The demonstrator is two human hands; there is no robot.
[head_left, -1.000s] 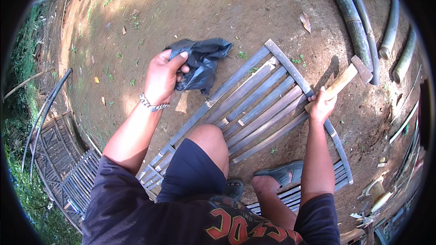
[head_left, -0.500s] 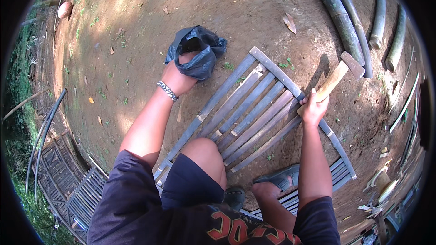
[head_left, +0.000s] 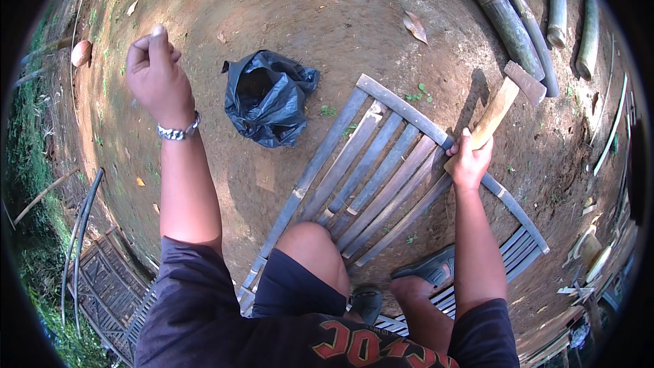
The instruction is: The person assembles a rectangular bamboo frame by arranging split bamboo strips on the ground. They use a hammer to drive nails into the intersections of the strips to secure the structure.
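Observation:
My right hand (head_left: 469, 162) grips the pale wooden handle of a hatchet (head_left: 497, 110), its rusty head pointing away to the upper right. That hand is over the far rail of a slatted bamboo bench (head_left: 371, 157). My left hand (head_left: 161, 75), with a chain bracelet at the wrist, is raised to the left with curled fingers and the thumb pressed over them. What it holds, if anything, is hidden. Between my left hand and the bench, a black plastic bag (head_left: 289, 99) stands on the ground with its mouth gaping; its inside is too dark to make out.
Thick bamboo poles (head_left: 497, 13) lie at the far right. Split bamboo strips and scraps (head_left: 586, 259) are strewn along the right side. A woven bamboo panel (head_left: 102, 293) is at the lower left, with dark curved poles (head_left: 82, 238) beside it. Dry leaves (head_left: 415, 26) dot the dirt ground.
My left hand has come out of the black bag and moved up and left, its fingers now curled. The right hand keeps its grip on the hatchet, and the view has shifted slightly.

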